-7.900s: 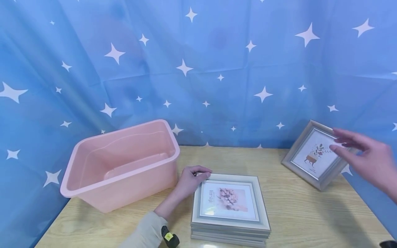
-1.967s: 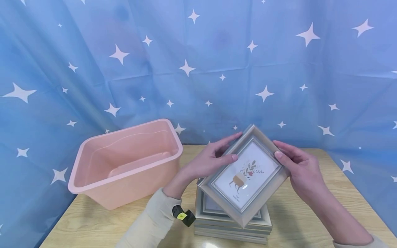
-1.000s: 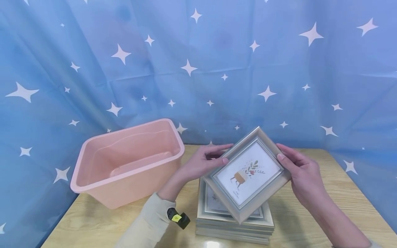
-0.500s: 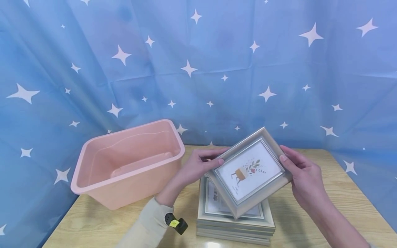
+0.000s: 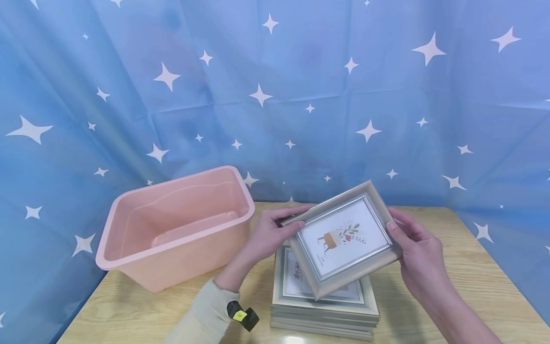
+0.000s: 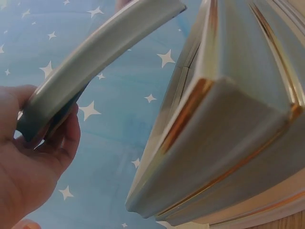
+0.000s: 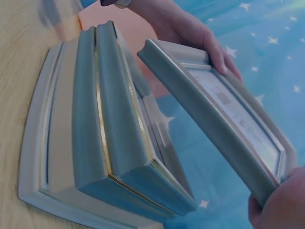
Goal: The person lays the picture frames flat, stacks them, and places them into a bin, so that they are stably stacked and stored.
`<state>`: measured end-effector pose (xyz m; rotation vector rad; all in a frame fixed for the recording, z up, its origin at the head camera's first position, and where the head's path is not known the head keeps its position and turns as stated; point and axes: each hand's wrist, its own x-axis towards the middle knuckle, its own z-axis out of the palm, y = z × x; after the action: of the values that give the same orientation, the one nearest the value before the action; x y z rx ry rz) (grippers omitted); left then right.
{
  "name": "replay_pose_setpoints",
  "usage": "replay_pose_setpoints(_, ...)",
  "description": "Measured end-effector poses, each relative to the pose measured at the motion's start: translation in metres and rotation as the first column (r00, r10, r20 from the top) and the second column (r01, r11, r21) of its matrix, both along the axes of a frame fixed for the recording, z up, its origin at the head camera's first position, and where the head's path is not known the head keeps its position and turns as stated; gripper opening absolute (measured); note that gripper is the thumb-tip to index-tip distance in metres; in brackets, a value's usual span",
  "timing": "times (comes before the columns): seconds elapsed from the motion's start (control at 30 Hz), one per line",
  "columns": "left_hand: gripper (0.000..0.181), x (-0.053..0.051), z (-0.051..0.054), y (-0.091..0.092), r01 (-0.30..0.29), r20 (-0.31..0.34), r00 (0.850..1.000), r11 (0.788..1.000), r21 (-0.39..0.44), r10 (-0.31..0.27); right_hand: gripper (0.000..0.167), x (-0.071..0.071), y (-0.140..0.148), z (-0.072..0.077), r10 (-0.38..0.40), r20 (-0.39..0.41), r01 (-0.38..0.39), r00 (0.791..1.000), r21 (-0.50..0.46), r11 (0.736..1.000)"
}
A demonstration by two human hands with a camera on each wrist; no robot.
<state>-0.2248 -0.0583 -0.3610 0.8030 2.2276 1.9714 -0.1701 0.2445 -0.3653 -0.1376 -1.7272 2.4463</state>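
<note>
A silver picture frame with a plant drawing is held tilted in the air by both hands. My left hand pinches its left edge, thumb on the front and fingers behind. At the opposite edge my right hand grips it, thumb on the front face. Below lies a stack of similar picture frames, the top one showing "free style" lettering and partly covered by the held frame. In the right wrist view a gap separates the held picture frame from the stacked frames.
A pink plastic bin, with nothing visible inside, stands left of the stack on the wooden table. A blue curtain with white stars hangs behind the table. A black band with a yellow tag is on the left wrist.
Earlier the plant-drawing frame was at the far right by the right hand; it is now above the stack, in both hands. Over the last second it has turned clockwise and lowered slightly.
</note>
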Motion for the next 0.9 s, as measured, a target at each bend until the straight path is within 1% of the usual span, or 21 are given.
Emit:
replay_pose_setpoints(0.17, 0.034, -0.001, -0.003, 0.001, -0.059, -0.036, 0.998, 0.998, 0.000, 0.059, 0.039, 0.006, -0.003, -0.005, 0.007, 0.035, -0.008, 0.999, 0.036, 0.999)
replay_pose_setpoints(0.37, 0.030, -0.004, -0.006, 0.002, -0.137, -0.098, 0.986, 0.990, -0.041, 0.132, 0.042, 0.010, -0.004, -0.009, 0.038, 0.053, -0.044, 0.998, 0.117, 0.992)
replay_pose_setpoints(0.53, 0.028, -0.006, -0.007, 0.002, -0.187, -0.107, 0.978, 0.979, -0.076, 0.178, 0.049, 0.016, -0.004, -0.016, 0.053, 0.059, -0.063, 0.997, 0.195, 0.979)
replay_pose_setpoints(0.63, 0.027, -0.007, -0.007, 0.003, -0.206, -0.110, 0.975, 0.974, -0.095, 0.195, 0.053, 0.022, -0.004, -0.020, 0.042, 0.077, -0.061, 0.996, 0.259, 0.964)
replay_pose_setpoints(0.7, 0.025, -0.007, -0.008, 0.003, -0.222, -0.116, 0.971, 0.970, -0.100, 0.210, 0.056, 0.025, -0.004, -0.023, 0.035, 0.097, -0.064, 0.995, 0.313, 0.948)
replay_pose_setpoints(0.77, 0.023, -0.008, -0.008, 0.003, -0.239, -0.115, 0.967, 0.966, -0.102, 0.227, 0.058, 0.028, -0.005, -0.025, 0.016, 0.104, -0.055, 0.994, 0.384, 0.922)
replay_pose_setpoints(0.8, 0.022, -0.008, -0.008, 0.003, -0.246, -0.114, 0.965, 0.964, -0.102, 0.235, 0.058, 0.030, -0.006, -0.026, 0.007, 0.100, -0.049, 0.995, 0.425, 0.904)
replay_pose_setpoints(0.9, 0.018, -0.009, -0.010, 0.003, -0.263, -0.112, 0.962, 0.958, -0.113, 0.251, 0.056, 0.035, -0.010, -0.029, -0.028, 0.069, -0.014, 0.997, 0.548, 0.836)
